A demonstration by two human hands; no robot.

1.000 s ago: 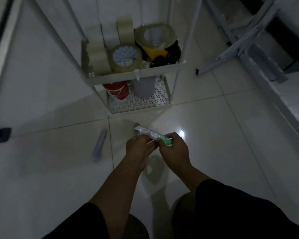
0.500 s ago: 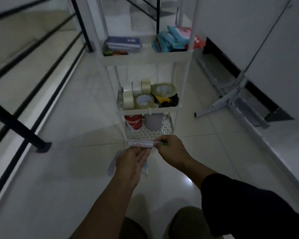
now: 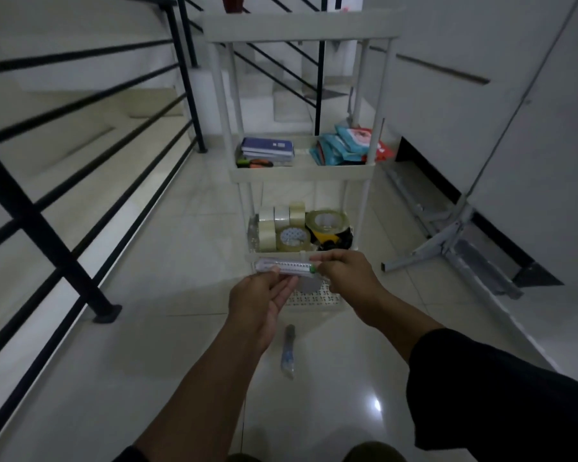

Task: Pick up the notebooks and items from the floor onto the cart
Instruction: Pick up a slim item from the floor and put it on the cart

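Note:
Both hands hold a slim clear packet with a green end point(image 3: 286, 265) level in front of the white tiered cart point(image 3: 301, 173). My left hand point(image 3: 259, 303) supports its left part with the fingers under it. My right hand point(image 3: 346, 275) pinches the green end. A second small clear packet point(image 3: 288, 351) lies on the floor tiles below my hands. On the cart's middle shelf lie blue notebooks point(image 3: 267, 149), markers point(image 3: 256, 163) and teal packets point(image 3: 342, 145). Tape rolls point(image 3: 294, 226) fill the shelf under it.
A black stair railing point(image 3: 80, 181) runs along the left. A grey metal stand point(image 3: 447, 245) lies on the floor at the right, against a white wall panel point(image 3: 514, 128). Stairs rise behind the cart.
The view has tilted up from the floor and the whole cart has come into sight. Both hands have lifted the packet from near the floor to the height of the tape shelf.

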